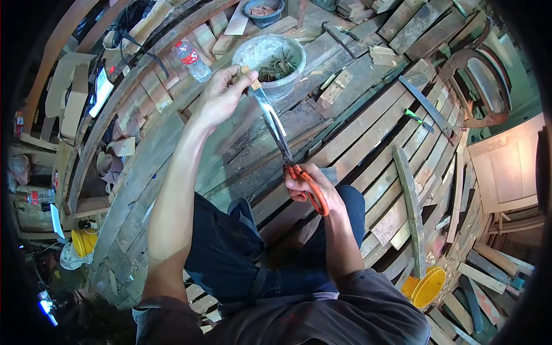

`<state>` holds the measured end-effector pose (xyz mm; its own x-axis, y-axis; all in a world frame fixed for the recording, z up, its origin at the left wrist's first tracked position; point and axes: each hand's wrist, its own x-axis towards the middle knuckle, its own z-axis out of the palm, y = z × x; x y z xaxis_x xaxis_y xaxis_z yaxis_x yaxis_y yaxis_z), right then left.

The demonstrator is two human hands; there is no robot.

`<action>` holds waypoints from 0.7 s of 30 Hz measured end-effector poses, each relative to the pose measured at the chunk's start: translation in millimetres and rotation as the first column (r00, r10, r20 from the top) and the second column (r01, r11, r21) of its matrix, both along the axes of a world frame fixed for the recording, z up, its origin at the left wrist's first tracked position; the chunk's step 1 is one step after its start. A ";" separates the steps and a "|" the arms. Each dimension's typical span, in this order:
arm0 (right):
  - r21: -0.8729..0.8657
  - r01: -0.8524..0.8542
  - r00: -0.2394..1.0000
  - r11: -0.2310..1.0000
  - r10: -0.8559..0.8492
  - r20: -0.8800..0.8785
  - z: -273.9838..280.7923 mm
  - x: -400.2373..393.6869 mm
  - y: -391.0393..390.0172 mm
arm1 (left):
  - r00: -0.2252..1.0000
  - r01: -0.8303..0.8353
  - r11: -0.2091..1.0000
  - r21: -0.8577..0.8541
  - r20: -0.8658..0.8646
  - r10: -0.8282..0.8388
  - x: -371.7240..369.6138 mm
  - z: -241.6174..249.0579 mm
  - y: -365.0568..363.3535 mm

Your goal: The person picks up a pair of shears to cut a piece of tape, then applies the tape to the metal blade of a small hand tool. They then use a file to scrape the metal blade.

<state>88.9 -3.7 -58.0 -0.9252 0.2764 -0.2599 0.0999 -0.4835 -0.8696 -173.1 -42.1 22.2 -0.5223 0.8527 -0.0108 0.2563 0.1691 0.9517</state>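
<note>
My left hand (221,100) is stretched forward, thumb and fingers closed on the tan end of a thin shiny strip (265,107). The strip slants down toward my right hand (313,183), which is wrapped round the orange handles of a pair of snips (319,198). Their dark blades (282,146) point up and meet the lower part of the strip; whether they are fully closed is hard to see. Just beyond my left hand stands a grey basin (270,46) with dark scraps (278,67) inside.
A water bottle with a red label (192,61) stands left of the basin. Slatted planks (368,132) run to the right, with a long flat blade (426,104) and a green-handled tool (415,118) on them. A yellow bucket (428,287) is at lower right.
</note>
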 end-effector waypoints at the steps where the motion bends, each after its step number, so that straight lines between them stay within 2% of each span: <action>1: -0.003 0.001 1.000 1.000 -0.001 0.009 0.4 -0.2 0.2 | 1.000 0.000 1.000 0.000 -0.005 0.000 0.9 0.4 0.3; 14: -0.035 -0.009 1.000 0.999 0.009 -0.002 -0.9 -3.9 -0.3 | 1.000 -0.029 0.998 -0.049 0.000 0.029 -3.3 0.2 -3.8; 21: -0.034 -0.012 1.000 0.999 0.011 -0.019 -5.1 -4.3 -1.0 | 0.999 -0.019 1.000 -0.006 -0.034 0.019 1.1 3.7 -3.8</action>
